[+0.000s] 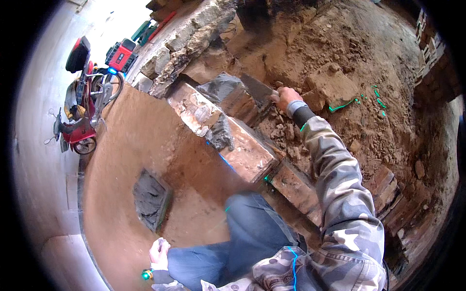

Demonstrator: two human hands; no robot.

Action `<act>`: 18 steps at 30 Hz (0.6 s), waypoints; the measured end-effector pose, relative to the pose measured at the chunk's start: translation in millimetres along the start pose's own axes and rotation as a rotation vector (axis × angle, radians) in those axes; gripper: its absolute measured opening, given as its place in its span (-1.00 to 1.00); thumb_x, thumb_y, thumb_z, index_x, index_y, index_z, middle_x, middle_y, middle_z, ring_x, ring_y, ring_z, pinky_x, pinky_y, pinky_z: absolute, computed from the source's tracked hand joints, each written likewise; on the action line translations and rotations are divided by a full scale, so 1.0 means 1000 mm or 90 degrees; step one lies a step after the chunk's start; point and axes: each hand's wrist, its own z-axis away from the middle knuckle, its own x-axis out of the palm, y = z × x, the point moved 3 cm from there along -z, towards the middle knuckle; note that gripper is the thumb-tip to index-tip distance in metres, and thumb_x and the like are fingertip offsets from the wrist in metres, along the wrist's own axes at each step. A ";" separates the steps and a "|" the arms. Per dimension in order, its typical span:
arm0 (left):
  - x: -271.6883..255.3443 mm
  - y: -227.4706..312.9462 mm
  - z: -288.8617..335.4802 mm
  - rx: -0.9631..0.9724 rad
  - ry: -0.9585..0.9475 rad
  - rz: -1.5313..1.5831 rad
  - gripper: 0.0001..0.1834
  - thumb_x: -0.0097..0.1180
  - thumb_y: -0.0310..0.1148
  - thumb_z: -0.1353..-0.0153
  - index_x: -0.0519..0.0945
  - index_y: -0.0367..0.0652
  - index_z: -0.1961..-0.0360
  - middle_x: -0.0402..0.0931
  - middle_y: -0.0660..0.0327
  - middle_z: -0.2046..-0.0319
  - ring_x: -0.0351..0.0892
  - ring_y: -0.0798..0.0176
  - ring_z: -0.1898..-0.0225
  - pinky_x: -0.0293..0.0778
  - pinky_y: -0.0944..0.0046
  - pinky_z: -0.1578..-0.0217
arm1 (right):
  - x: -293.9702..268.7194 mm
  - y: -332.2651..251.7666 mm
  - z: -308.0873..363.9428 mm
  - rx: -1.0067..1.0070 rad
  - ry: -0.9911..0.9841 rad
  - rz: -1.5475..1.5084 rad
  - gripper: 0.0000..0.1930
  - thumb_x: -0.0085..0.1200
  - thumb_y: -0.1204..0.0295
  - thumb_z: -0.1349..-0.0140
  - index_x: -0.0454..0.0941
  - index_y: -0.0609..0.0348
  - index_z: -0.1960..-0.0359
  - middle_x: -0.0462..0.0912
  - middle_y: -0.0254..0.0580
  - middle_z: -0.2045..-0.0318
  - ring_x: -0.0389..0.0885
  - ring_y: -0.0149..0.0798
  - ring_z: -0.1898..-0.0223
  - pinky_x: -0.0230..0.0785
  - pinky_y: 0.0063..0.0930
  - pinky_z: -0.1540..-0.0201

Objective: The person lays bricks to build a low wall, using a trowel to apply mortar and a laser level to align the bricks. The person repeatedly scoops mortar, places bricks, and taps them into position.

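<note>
My right hand [286,99] is closed round a trowel, its handle mostly hidden in the grip. The flat blade of the trowel [257,89] lies against grey mortar [222,87] spread over the bricks on top of the low wall. A lump of mortar [221,133] clings to the near side, beside a reddish brick [245,153] with pale smears. By my bent knee, at the lower left, my left hand [159,253] is loosely closed, with nothing visible in its fingers. A heap of wet mortar [151,200] sits on the ground ahead of it.
Loose earth and rubble [335,63] fill the far side of the wall. Rough stones [194,34] rise at its far end. On the left stand a red motorbike [80,128] and a red-and-black box [121,55]. Stacked bricks [434,63] line the right edge.
</note>
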 end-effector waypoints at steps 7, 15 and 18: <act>0.003 0.011 -0.009 0.027 -0.017 -0.051 -0.55 0.23 -0.34 -0.34 0.50 -0.41 -0.15 0.61 0.11 0.10 0.67 0.25 0.20 0.61 0.29 0.13 | 0.006 0.016 -0.004 -0.036 0.033 -0.063 -0.48 0.19 -0.01 -0.27 0.66 0.24 0.01 0.67 0.25 0.06 0.65 0.19 -0.02 0.50 -0.06 -0.09; -0.008 0.003 0.002 -0.003 0.003 -0.018 -0.57 0.21 -0.36 -0.31 0.53 -0.40 -0.13 0.64 0.13 0.14 0.66 0.29 0.18 0.59 0.31 0.12 | 0.043 0.046 0.002 0.095 -0.077 -0.294 -0.38 0.21 -0.10 -0.24 0.69 0.41 0.24 0.71 0.27 0.25 0.72 0.14 0.17 0.50 -0.11 0.07; -0.002 0.010 0.000 -0.006 -0.005 -0.020 -0.56 0.20 -0.36 -0.32 0.51 -0.38 -0.15 0.62 0.14 0.10 0.65 0.30 0.16 0.58 0.33 0.12 | 0.024 0.038 -0.010 -0.045 0.024 -0.201 -0.40 0.19 -0.08 -0.25 0.69 0.39 0.22 0.71 0.22 0.33 0.73 0.08 0.22 0.50 -0.12 0.09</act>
